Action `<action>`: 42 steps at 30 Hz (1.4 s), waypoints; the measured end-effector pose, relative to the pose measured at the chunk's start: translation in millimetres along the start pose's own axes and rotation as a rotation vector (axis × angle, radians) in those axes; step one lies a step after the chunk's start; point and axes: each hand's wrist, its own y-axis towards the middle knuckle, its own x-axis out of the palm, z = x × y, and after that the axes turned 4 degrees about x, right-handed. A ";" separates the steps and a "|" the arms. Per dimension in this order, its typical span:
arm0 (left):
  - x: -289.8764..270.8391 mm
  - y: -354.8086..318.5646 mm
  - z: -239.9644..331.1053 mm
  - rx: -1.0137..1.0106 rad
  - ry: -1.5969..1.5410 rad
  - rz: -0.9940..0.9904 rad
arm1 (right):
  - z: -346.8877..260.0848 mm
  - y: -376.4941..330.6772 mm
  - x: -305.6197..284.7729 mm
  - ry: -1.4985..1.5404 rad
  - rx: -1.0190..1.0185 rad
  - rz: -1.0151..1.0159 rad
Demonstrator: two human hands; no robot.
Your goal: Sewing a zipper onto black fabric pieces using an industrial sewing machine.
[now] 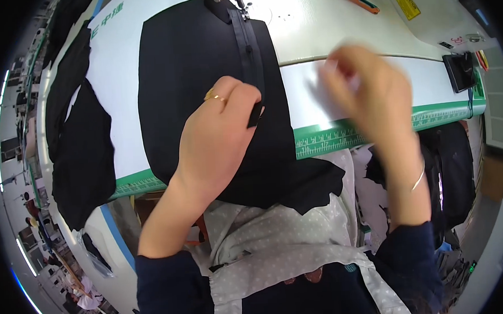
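A black fabric panel (183,52) lies on the white sewing table, its near end draping over the table's edge toward my lap. Along its right side runs a black zipper (249,55), whose far end sits at the presser foot (244,12) of a sewing machine. My left hand (219,130) is closed in a pinch on the near part of the zipper, above the panel. Over the table to the right, my right hand (373,88) is raised, away from the fabric. Motion smears its bent fingers, so I cannot see whether they hold anything.
More black fabric pieces (80,143) hang over the table at the left. Orange-handled snips (357,1) lie on the machine bed at the far right. A green ruler strip (330,140) edges the table. A small black box (459,73) stands at the right end.
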 end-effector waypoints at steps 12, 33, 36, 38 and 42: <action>11.1 -25.8 11.4 -0.099 -0.181 0.307 | -62.8 -50.1 2.6 0.642 0.205 -0.249; 5.1 -17.7 12.2 0.181 -0.133 0.371 | -65.6 -38.7 15.7 1.102 0.459 -0.229; 2.7 -16.1 12.3 0.188 -0.116 0.357 | -63.9 -35.6 9.2 1.039 0.441 -0.286; 1.4 -15.5 11.4 0.205 -0.123 0.373 | -60.6 -33.7 4.0 1.089 0.374 -0.303; 0.7 -16.3 6.2 0.239 -0.127 0.350 | -47.4 -28.6 1.1 0.803 0.154 -0.397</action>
